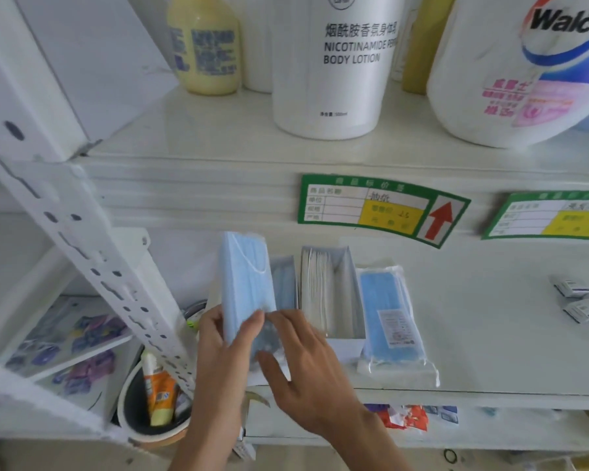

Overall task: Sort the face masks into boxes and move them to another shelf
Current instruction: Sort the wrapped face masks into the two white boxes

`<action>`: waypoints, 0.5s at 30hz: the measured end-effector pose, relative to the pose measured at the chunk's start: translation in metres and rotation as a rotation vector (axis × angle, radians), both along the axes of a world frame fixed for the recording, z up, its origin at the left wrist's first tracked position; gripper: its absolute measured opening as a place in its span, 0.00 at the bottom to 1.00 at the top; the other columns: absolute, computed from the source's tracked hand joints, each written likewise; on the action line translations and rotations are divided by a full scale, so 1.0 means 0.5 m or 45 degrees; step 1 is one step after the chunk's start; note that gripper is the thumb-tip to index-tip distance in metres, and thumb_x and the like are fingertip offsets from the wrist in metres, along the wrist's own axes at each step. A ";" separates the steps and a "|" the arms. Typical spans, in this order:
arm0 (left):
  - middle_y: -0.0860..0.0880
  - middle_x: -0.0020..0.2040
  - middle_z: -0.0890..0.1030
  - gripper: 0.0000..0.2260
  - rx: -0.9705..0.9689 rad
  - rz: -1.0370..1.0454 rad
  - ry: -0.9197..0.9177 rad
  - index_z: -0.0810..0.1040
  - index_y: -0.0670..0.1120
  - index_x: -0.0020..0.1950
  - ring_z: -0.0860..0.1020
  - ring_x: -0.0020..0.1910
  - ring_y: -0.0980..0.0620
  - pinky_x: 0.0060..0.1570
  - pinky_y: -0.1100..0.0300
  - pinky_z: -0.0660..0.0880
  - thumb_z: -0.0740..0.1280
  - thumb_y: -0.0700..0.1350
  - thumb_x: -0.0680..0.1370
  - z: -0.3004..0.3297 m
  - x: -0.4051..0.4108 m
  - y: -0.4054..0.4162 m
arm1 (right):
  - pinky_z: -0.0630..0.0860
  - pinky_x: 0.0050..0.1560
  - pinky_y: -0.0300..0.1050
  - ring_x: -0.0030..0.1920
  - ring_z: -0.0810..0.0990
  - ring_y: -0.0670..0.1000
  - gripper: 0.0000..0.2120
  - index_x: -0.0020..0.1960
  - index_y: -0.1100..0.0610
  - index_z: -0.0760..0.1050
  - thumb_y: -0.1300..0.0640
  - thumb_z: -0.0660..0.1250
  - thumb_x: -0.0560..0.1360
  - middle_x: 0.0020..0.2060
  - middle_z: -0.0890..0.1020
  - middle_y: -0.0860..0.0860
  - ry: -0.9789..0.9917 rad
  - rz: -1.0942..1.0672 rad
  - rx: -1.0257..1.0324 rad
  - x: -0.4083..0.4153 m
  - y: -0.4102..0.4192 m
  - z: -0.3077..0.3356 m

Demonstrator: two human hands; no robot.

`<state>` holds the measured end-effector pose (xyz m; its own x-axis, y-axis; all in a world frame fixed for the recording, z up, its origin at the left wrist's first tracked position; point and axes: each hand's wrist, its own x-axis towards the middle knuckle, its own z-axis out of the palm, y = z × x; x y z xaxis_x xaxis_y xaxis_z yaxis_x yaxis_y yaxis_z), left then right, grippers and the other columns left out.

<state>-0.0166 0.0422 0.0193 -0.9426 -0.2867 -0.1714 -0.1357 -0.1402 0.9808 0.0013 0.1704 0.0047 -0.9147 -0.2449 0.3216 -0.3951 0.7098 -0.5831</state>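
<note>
A white metal shelf (490, 317) at chest height carries the work, with big white lotion bottles (327, 66) on the tier above. The left hand (215, 341) pinches a loose stack of pale blue face masks (247, 287) by its near end, standing it upright over a narrow open box (284, 283); the right hand (303, 362) lies beside it, fingers spread and fairly straight, fingertips touching the stack's lower edge. The grip is only at one end, so the top masks could fan out or snag an ear loop on the box rim. Just right stands a second open white box of white masks (323, 294), then a sealed clear bag of blue masks (388, 317). The slanted perforated white upright (92, 253) crowds the left elbow; a round tub of tubes (153, 399) below would catch, I think, anything dropped
</note>
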 end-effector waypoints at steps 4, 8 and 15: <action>0.50 0.54 0.81 0.24 -0.110 0.137 0.112 0.73 0.60 0.57 0.84 0.51 0.53 0.46 0.57 0.82 0.69 0.31 0.75 -0.015 0.024 -0.004 | 0.75 0.52 0.42 0.54 0.77 0.49 0.19 0.72 0.50 0.65 0.47 0.57 0.83 0.64 0.70 0.44 -0.061 0.049 0.055 -0.009 -0.027 0.009; 0.55 0.56 0.80 0.28 -0.327 0.338 0.275 0.72 0.61 0.62 0.80 0.53 0.60 0.47 0.63 0.76 0.65 0.28 0.76 -0.004 0.050 0.017 | 0.76 0.54 0.46 0.59 0.75 0.52 0.18 0.71 0.52 0.64 0.52 0.57 0.82 0.66 0.69 0.47 -0.155 -0.062 0.146 -0.016 -0.033 0.014; 0.48 0.64 0.74 0.25 -0.679 0.100 0.319 0.65 0.50 0.72 0.76 0.63 0.48 0.62 0.47 0.78 0.62 0.29 0.79 0.016 0.019 0.011 | 0.66 0.70 0.52 0.68 0.66 0.62 0.22 0.68 0.65 0.70 0.59 0.65 0.76 0.67 0.69 0.63 -0.444 -0.226 0.792 -0.030 -0.065 0.025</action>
<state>-0.0070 0.0478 0.0275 -0.9083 -0.3422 0.2405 0.1000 0.3806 0.9193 -0.0137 0.1378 0.0174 -0.9813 -0.1257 -0.1456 -0.1082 0.9865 -0.1225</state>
